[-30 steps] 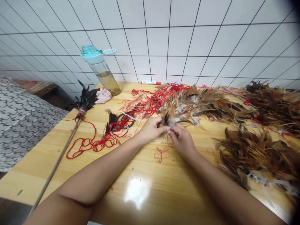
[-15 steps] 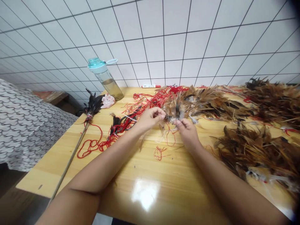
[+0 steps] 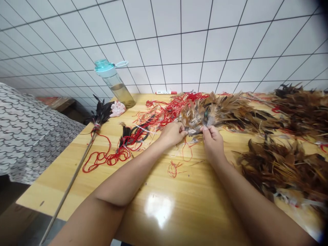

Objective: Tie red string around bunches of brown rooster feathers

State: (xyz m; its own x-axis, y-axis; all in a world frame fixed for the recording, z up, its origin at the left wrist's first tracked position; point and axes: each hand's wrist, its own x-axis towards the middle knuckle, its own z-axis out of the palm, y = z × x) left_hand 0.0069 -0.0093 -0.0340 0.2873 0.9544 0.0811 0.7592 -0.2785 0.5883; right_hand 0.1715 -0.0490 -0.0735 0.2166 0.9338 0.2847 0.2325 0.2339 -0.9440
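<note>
My left hand (image 3: pixel 174 133) is closed in a pinch at the near edge of a pile of brown feathers (image 3: pixel 230 109). Thumb and fingers of my right hand (image 3: pixel 213 138) press together a short way to the right, on a feather with a dark tip (image 3: pixel 206 114). Small grey feathers (image 3: pixel 194 131) lie between the two hands, and the left fingertips pinch at their end. Behind the left hand spreads a tangle of red string (image 3: pixel 176 105). A loose knot of thin red thread (image 3: pixel 173 169) rests on the table in front of the hands.
On the left, a stick (image 3: pixel 73 179) with black feathers (image 3: pixel 100 112) tied at its top crosses the table edge (image 3: pixel 42 191). A water bottle (image 3: pixel 120 90), crumpled pink tissue (image 3: pixel 118 108) and red marker (image 3: pixel 166 92) stand near the tiled wall. More brown feathers (image 3: pixel 284 167) lie right.
My hands have moved slightly apart; the right has shifted rightward with the dark-tipped feather, and the left has come a little lower and to the right.
</note>
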